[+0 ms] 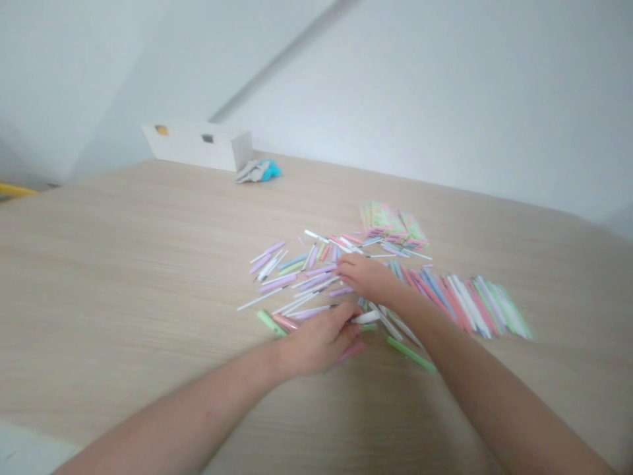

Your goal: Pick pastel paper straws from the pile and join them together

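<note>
My left hand (pixel 321 338) is closed around a white pen barrel (pixel 366 318), whose end points right out of the fingers. My right hand (pixel 366 277) is over the middle of a loose pile of pen parts, its fingers bent together at a purple pen barrel (pixel 320 270); what they pinch is too blurred to make out. Thin white refills (pixel 262 299) and barrels in purple, green, blue and pink lie scattered about both hands. A green barrel (pixel 271 323) lies left of my left hand, and another green barrel (pixel 410 354) lies under my right forearm's edge.
A neat row of coloured pens (pixel 475 305) lies to the right. Behind the pile stand stacks of printed packets (pixel 390 223). A white box (pixel 198 146) and a crumpled grey-and-blue cloth or glove (pixel 260 171) rest at the back left of the wooden table (pixel 123 264), near the wall.
</note>
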Demonstrator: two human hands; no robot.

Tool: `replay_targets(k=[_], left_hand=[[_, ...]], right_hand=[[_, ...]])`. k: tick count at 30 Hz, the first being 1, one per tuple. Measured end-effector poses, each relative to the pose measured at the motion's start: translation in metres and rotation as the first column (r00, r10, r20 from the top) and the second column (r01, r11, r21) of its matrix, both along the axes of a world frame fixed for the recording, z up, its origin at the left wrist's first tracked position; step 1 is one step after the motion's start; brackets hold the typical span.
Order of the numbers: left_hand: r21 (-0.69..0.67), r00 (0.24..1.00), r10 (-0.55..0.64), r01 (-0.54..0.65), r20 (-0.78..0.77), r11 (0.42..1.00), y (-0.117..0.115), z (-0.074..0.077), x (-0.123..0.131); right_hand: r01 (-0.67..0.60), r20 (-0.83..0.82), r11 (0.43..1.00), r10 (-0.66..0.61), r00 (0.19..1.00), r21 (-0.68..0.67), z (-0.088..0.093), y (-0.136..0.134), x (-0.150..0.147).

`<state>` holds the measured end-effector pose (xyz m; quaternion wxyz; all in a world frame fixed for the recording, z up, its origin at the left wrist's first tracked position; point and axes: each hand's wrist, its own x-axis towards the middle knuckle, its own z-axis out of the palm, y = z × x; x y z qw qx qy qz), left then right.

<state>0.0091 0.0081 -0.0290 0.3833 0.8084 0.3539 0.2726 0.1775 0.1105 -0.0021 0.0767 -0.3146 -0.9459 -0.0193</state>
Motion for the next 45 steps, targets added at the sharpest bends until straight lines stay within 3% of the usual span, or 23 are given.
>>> replay_targets(k=[4, 8, 14, 16, 18, 21, 30, 38, 45], left_hand=[[0.066, 1.0, 0.007, -0.006, -0.015, 0.998, 0.001, 0.002, -0.002], [0.086, 1.0, 0.013, -0.012, -0.015, 0.996, 0.003, 0.006, -0.002], [0.08, 1.0, 0.021, -0.02, -0.011, 0.997, 0.005, 0.008, -0.004], [0.069, 1.0, 0.018, -0.019, 0.004, 0.997, 0.005, 0.008, -0.004], [0.055, 0.999, 0.028, -0.029, 0.021, 0.998, 0.006, 0.008, -0.005], [0.036, 0.998, 0.054, -0.055, 0.027, 0.998, 0.007, 0.01, -0.006], [0.032, 0.993, 0.109, -0.11, 0.044, 0.993, 0.008, 0.009, -0.007], [0.043, 0.992, 0.129, -0.129, 0.015, 0.991, 0.007, 0.009, -0.008], [0.044, 0.996, 0.09, -0.09, -0.004, 0.995, 0.007, 0.01, -0.007]], right_hand=[[0.191, -0.293, 0.975, -0.217, 0.931, -0.115, 0.002, -0.023, 0.019], [0.313, -0.502, 0.855, -0.501, 0.706, -0.414, 0.001, -0.057, 0.032], [0.162, -0.59, 0.674, -0.719, 0.367, -0.721, -0.009, -0.079, 0.045], [0.04, -0.613, 0.642, -0.748, 0.254, -0.766, -0.013, -0.08, 0.05], [-0.083, -0.63, 0.627, -0.752, 0.194, -0.775, -0.015, -0.081, 0.053], [-0.13, -0.65, 0.637, -0.742, 0.162, -0.76, -0.011, -0.084, 0.055], [-0.05, -0.759, 0.757, -0.648, 0.06, -0.651, 0.006, -0.089, 0.066], [0.053, -0.759, 0.774, -0.63, 0.165, -0.631, 0.014, -0.094, 0.078], [0.11, -0.727, 0.766, -0.638, 0.254, -0.633, 0.019, -0.097, 0.069]])
